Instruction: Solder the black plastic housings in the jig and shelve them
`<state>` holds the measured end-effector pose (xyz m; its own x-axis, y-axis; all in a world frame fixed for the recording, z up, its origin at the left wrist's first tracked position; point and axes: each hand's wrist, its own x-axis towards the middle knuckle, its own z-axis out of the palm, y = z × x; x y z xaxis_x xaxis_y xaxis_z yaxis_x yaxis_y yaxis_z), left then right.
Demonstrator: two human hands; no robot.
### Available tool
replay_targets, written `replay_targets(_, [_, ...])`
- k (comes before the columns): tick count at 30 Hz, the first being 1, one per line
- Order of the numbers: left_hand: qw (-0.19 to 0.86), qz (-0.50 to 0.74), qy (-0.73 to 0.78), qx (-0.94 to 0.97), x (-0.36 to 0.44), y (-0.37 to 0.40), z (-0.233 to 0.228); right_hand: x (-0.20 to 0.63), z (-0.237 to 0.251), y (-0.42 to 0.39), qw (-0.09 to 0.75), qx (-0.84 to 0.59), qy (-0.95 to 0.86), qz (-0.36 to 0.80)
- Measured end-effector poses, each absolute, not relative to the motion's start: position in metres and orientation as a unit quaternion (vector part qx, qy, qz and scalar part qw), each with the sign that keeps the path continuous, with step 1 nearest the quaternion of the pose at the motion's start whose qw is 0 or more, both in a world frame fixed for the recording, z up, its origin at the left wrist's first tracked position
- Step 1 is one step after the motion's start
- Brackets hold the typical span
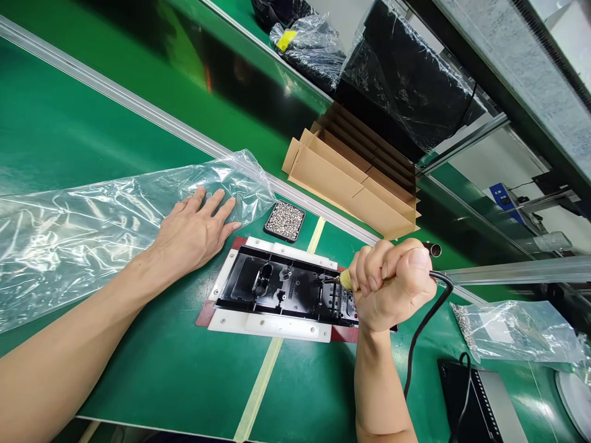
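Note:
My right hand (392,283) is closed in a fist around a corded soldering iron (345,280) with a yellowish collar and a thin metal tip. A black cable runs from behind the fist. The tip points left, at a black plastic panel (295,286) with moulded ribs; whether it touches cannot be made out. White blocks on a red base (270,325) frame the panel, and the fist hides its right end. Lying flat with fingers spread, my left hand (198,221) rests on a clear plastic bag (106,227), beside a small black tray of tiny metal parts (285,221).
Behind the panel stand cardboard dividers (353,175), past a metal rail (184,129). To the right lie a clear bag of small parts (517,332) and a black-and-grey flat object (482,400). Yellow tape (261,387) crosses the green table. Plastic-wrapped black items (397,80) stand at the back.

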<state>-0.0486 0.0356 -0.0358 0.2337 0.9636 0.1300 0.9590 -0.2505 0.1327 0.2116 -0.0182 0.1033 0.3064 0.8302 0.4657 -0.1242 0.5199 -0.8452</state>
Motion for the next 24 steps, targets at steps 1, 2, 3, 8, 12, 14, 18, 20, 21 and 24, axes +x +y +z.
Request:
replay_targets(1, [0.012,0.093,0.612,0.785,-0.0485,0.0357,-0.0357,0.2115,0.1033,-0.0181,0.723,-0.362,-0.488,0.33])
replay_targets(2, [0.012,0.093,0.612,0.785,-0.0484,0.0357,-0.0355,0.2114,0.1032,-0.018,0.722,-0.362,-0.488,0.329])
replay_targets(3, [0.013,0.094,0.613,0.785,-0.0482,0.0358,-0.0353,0.2112,0.1031,-0.0179,0.722,-0.363,-0.489,0.329])
replay_targets(8, [0.02,0.096,0.614,0.783,-0.0474,0.0356,-0.0337,0.2112,0.1028,-0.0178,0.722,-0.362,-0.489,0.33])
replay_targets(12, [0.014,0.092,0.613,0.784,-0.0472,0.0354,-0.0338,0.2112,0.1032,-0.0183,0.723,-0.362,-0.485,0.333])
replay_targets(14, [0.011,0.092,0.613,0.785,-0.0473,0.0355,-0.0344,0.2113,0.1034,-0.0186,0.723,-0.364,-0.484,0.333])
replay_targets(18, [0.015,0.091,0.612,0.785,-0.0472,0.0356,-0.0344,0.2116,0.1037,-0.0183,0.721,-0.363,-0.487,0.333])
replay_targets(20, [0.021,0.092,0.614,0.783,-0.047,0.0355,-0.0337,0.2116,0.1038,-0.018,0.721,-0.362,-0.487,0.335])
replay_targets(21, [0.025,0.092,0.616,0.782,-0.0468,0.0355,-0.0332,0.2115,0.1038,-0.0179,0.721,-0.363,-0.486,0.335])
replay_targets(24, [0.028,0.091,0.616,0.782,-0.0464,0.0352,-0.0321,0.2111,0.1039,-0.018,0.72,-0.369,-0.485,0.331])
